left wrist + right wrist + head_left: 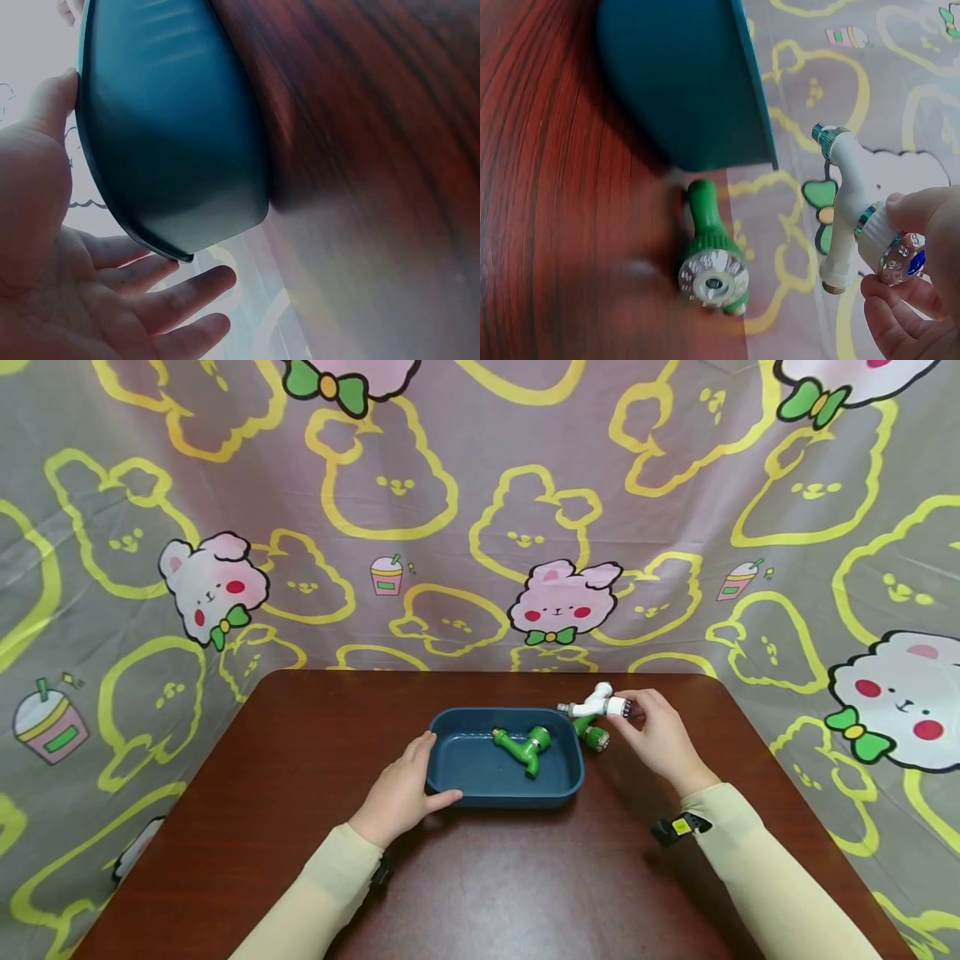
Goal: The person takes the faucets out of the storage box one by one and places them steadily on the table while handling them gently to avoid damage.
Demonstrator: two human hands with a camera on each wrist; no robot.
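A dark blue rectangular basin (495, 800) stands on the table with a green water tap (528, 750) lying inside it. My left hand (401, 789) touches the basin's left end, thumb at the front rim; in the left wrist view its fingers (180, 300) are spread and fairly straight beside the basin wall (172, 127). Just past the basin's right end, my right hand (660, 735) pinches a white water tap (849, 195) by its knob and holds it in the air. Below it another green water tap (712, 255) lies on the table, partly hidden by the white one in the head view.
The brown wooden table (315, 760) reaches back to a grey cloth (450, 460) printed with yellow outlines and cartoon rabbits, which hangs behind and at both sides. A dark strap (681, 828) circles the right wrist.
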